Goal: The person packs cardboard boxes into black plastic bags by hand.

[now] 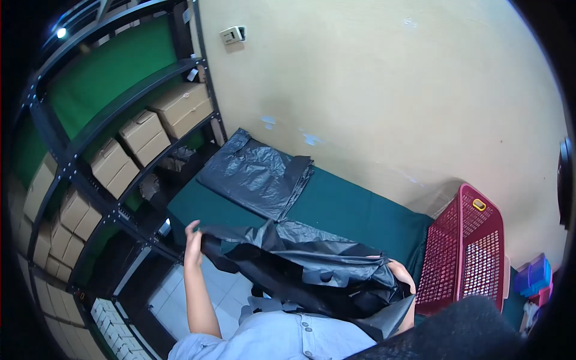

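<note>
A large black plastic bag (336,264) stretches between my two hands in front of my body, its mouth spread and its film creased. My left hand (192,245) grips the bag's edge at the left, with a fingertip sticking up. At the right, my right hand (402,275) is closed on the bag's other end, part of it hidden by the film. Just beyond, a flat stack of folded black plastic bags (255,171) lies on the table with the dark green cover (354,207).
A maroon plastic basket (462,258) stands at the table's right end, near blue and pink containers (533,276). Along the left, a black metal rack (72,162) holds several cardboard boxes (144,138). The beige wall (372,90) borders the table's far side.
</note>
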{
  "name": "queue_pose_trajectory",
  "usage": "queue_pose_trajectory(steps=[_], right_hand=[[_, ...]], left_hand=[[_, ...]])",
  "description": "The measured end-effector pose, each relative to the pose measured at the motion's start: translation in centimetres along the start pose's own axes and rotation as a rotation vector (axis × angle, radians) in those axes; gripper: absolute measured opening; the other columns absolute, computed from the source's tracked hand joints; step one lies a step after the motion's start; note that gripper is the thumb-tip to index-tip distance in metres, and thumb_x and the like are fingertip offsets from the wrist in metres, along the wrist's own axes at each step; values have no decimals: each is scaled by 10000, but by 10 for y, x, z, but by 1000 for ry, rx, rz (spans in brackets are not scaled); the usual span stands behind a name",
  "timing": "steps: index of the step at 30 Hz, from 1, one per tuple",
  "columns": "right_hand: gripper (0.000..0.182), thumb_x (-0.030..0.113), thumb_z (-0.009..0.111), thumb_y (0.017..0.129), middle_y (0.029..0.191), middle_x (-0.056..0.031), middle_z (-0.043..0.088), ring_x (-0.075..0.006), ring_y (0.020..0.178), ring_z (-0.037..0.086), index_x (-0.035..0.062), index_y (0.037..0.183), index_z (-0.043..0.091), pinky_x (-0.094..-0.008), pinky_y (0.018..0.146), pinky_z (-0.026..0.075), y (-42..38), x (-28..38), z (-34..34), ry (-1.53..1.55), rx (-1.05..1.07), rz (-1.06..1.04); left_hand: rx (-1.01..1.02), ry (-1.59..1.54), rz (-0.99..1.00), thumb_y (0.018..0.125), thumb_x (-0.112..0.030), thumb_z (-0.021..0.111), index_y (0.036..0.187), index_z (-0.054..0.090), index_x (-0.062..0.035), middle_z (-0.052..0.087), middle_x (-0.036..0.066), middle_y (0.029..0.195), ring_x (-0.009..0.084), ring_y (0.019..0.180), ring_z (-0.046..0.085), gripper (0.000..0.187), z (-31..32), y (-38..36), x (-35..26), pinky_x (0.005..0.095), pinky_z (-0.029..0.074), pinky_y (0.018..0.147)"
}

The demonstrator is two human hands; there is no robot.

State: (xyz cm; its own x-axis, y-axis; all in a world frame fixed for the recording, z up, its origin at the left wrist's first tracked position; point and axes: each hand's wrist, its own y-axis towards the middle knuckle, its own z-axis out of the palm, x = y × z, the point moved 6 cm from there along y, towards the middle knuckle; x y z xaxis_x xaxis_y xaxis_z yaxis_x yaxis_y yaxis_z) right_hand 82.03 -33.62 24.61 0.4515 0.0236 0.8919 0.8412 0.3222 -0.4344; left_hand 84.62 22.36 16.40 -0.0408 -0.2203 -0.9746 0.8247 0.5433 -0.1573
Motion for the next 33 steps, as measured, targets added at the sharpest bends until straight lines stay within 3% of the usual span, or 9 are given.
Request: queue_pose_trajectory(steps=[2, 5, 7, 10, 18, 23, 28, 30, 33], right_hand=[[380, 62, 359, 918, 1229, -141, 541, -197, 1087, 547, -53, 1258, 483, -301, 972, 407, 15, -29, -12, 166, 59, -65], [363, 70, 364, 938, 1230, -129, 540, -188, 1087, 546, -36, 1263, 487, -284, 976, 399, 10, -23, 0, 245, 38, -103], [357, 63, 384, 940, 1229, -123, 539, -180, 1084, 548, -25, 1271, 483, -276, 974, 402, 7, -8, 12, 298, -37, -71], [363, 61, 396, 938, 1231, -118, 539, -176, 1082, 550, -17, 1283, 473, -274, 971, 408, 21, -21, 12, 528, -43, -104], [386, 142, 387, 948, 1311, -84, 486, -176, 1223, 433, 29, 1309, 462, -285, 1053, 295, 2, -26, 1, -61, 20, -161], [484, 111, 420, 878, 1397, -93, 384, -194, 1299, 334, 33, 1356, 392, -310, 1086, 223, -9, -49, -4, -186, 142, -275], [456, 92, 415, 905, 1374, -88, 402, -181, 1280, 344, 48, 1358, 393, -299, 1079, 227, -18, -54, 0, -164, 140, -255], [476, 74, 443, 886, 1366, -89, 404, -178, 1268, 356, 33, 1357, 389, -294, 1073, 239, -24, -56, -7, -26, 125, -236], [694, 186, 577, 818, 1416, -109, 325, -205, 1308, 307, 43, 1419, 261, -308, 1103, 200, -39, -52, -16, -16, 102, -256]], left_hand=[[-302, 759, 458, 762, 50, 572, 1369, 300, -129, 272, 243, 1352, 372, 1223, 351, 689, 16, -40, -60, 396, 309, 1014], [-274, 1103, 820, 764, 130, 472, 1367, 350, -129, 46, 227, 1468, 431, 1365, 65, 667, 108, -149, -161, 493, 134, 1090], [207, 918, 1051, 743, -17, 621, 1375, 338, -167, 64, 232, 1462, 456, 1354, 68, 710, 146, -183, -156, 547, 146, 1067], [815, 1242, 842, 582, -262, 825, 1386, 308, -199, 62, 216, 1473, 453, 1364, 31, 958, 204, -202, -107, 661, 71, 1027], [274, 1372, 656, 599, -49, 758, 1351, 379, -211, 439, 113, 1183, 337, 1279, 301, 857, 191, -67, -41, 667, 51, 1045], [57, 1354, 735, 502, 99, 686, 1343, 390, -220, 230, 134, 1430, 333, 1365, 186, 946, 188, -63, -34, 635, 25, 1065], [896, 1197, 943, 579, 47, 626, 1112, 571, -149, 414, 93, 1357, 338, 1382, 149, 571, 238, -134, -48, 665, -25, 1043], [934, 1167, 937, 651, 12, 557, 942, 576, -79, 575, 93, 1137, 354, 1275, 354, 305, 236, -131, -42, 633, -4, 1071], [731, 795, 530, 720, 19, 421, 916, 482, 1, 565, 133, 845, 330, 835, 563, 206, 207, -80, -11, 364, 398, 914]])
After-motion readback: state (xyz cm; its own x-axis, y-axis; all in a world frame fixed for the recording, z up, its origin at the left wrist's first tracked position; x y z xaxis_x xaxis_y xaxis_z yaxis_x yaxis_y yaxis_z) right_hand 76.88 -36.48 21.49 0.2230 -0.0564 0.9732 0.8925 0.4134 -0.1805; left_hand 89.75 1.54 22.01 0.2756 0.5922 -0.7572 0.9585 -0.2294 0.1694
